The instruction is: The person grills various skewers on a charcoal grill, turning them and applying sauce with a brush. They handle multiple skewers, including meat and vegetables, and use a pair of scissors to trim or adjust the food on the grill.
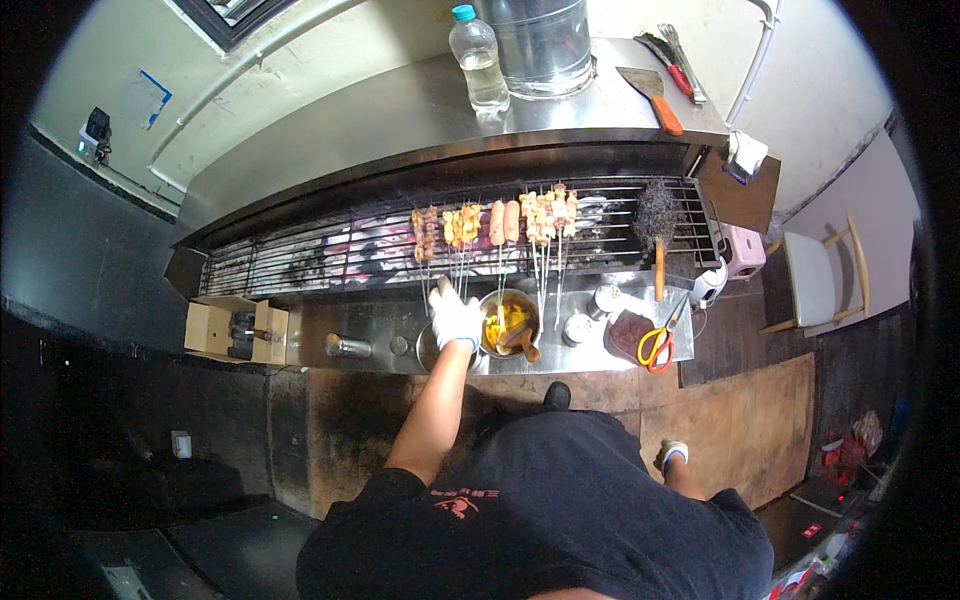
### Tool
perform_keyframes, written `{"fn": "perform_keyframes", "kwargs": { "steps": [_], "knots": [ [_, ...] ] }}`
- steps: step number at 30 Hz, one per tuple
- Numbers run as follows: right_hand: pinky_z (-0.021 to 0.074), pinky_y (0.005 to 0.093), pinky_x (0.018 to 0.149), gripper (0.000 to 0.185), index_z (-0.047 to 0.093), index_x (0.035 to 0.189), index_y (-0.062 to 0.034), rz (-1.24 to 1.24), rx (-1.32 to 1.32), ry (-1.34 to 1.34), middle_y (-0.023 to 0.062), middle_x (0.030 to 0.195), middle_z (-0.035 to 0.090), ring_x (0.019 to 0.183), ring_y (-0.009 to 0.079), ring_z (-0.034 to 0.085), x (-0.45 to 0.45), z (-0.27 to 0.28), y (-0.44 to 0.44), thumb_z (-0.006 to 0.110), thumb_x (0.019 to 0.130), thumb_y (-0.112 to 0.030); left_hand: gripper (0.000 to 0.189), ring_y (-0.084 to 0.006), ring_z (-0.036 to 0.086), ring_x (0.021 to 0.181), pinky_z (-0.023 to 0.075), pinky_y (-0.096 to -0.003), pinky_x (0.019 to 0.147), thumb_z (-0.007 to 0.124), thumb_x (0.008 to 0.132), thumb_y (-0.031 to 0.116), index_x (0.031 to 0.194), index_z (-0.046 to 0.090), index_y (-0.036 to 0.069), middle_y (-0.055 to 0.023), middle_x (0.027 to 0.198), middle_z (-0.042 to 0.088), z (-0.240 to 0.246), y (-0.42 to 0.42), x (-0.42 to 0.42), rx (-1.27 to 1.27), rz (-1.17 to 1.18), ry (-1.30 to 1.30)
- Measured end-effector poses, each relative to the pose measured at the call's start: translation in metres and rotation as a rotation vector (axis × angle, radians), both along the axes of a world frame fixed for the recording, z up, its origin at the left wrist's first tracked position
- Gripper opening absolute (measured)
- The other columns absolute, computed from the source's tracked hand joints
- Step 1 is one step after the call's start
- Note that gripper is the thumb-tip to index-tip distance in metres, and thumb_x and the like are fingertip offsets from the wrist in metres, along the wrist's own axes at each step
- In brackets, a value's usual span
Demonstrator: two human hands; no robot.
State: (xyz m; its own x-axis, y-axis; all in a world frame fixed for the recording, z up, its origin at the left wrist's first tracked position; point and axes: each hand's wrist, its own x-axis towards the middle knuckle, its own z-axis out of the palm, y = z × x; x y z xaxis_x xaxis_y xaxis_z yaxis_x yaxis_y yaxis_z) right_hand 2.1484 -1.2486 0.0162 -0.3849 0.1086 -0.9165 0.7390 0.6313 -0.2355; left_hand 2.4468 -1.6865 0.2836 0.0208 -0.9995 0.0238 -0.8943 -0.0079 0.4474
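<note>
Skewers of meat [424, 234], yellowish meat skewers [461, 226], two sausages [504, 223] and pale meat skewers [549, 214] lie across the grill grate [315, 259]; glowing charcoal shows below. My left hand [455, 316], in a white glove, is at the handle ends of the left skewers, above a metal bowl; whether its fingers grip a stick is not clear. Just right of it stands a metal pot [486, 345] of yellow liquid with a wooden-handled brush [529, 351] in it. My right hand [673, 452], gloved too, hangs low beside my body, away from the counter.
Shakers [577, 328], a brown cloth [627, 334] and scissors [657, 349] lie on the front counter's right part. A wire brush [655, 217] rests on the grate. Behind stand a plastic bottle [482, 75], a large metal container [544, 45] and a scraper [652, 97]. An open cardboard box [206, 330] sits left.
</note>
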Motion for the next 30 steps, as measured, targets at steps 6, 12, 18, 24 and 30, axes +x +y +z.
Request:
{"fn": "perform_keyframes", "kwargs": {
  "steps": [6, 12, 18, 24, 30],
  "knots": [
    [0.0318, 0.0363, 0.037, 0.007, 0.047, 0.075, -0.012, 0.213, -0.212, 0.051, 0.0042, 0.052, 0.04, 0.04, 0.0203, 0.039, 0.02, 0.084, -0.081, 0.05, 0.08, -0.016, 0.043, -0.0364, 0.054, 0.088, 0.0442, -0.041, 0.074, 0.04, 0.08, 0.015, 0.121, 0.033, 0.005, -0.0236, 0.1, 0.05, 0.003, -0.02, 0.01, 0.224, -0.044, -0.177],
    [0.0352, 0.0376, 0.038, 0.005, 0.048, 0.082, -0.0121, 0.238, -0.219, 0.014, 0.0049, 0.053, 0.042, 0.042, 0.0209, 0.043, 0.019, 0.08, -0.083, 0.049, 0.081, -0.017, 0.043, -0.0294, 0.055, 0.072, 0.0444, -0.0362, 0.064, 0.039, 0.078, 0.009, 0.12, 0.04, 0.009, -0.0194, 0.083, 0.056, -0.034, -0.044, 0.05, 0.281, -0.076, 0.348],
    [0.0351, 0.0394, 0.039, 0.009, 0.046, 0.076, -0.012, 0.309, -0.142, -0.055, 0.007, 0.055, 0.043, 0.044, 0.0231, 0.043, 0.009, 0.055, -0.066, 0.048, 0.081, -0.02, 0.028, -0.0101, 0.041, 0.046, 0.0319, -0.0193, 0.036, 0.044, 0.077, 0.007, 0.106, 0.046, 0.008, -0.0073, 0.072, 0.052, -0.02, -0.033, 0.039, 0.971, -0.092, 1.745],
    [0.0357, 0.037, 0.038, 0.007, 0.046, 0.076, -0.0105, 0.238, -0.204, 0.008, 0.0049, 0.053, 0.041, 0.041, 0.0208, 0.041, 0.008, 0.071, -0.077, 0.049, 0.081, -0.015, 0.023, -0.0158, 0.053, 0.058, 0.0419, -0.0239, 0.045, 0.049, 0.08, 0.018, 0.099, 0.049, 0.005, -0.0074, 0.072, 0.056, -0.04, -0.028, 0.044, 0.984, -0.01, 1.643],
    [0.0422, 0.0374, 0.042, 0.009, 0.047, 0.082, -0.0107, 0.298, -0.206, 0.016, 0.0046, 0.057, 0.046, 0.046, 0.0192, 0.046, 0.023, 0.091, -0.09, 0.05, 0.079, -0.018, 0.025, -0.0121, 0.047, 0.051, 0.0369, -0.02, 0.041, 0.048, 0.082, 0.017, 0.102, 0.048, 0.004, -0.0073, 0.073, 0.055, -0.023, -0.023, 0.049, 1.043, -0.026, 1.603]
  ]
}}
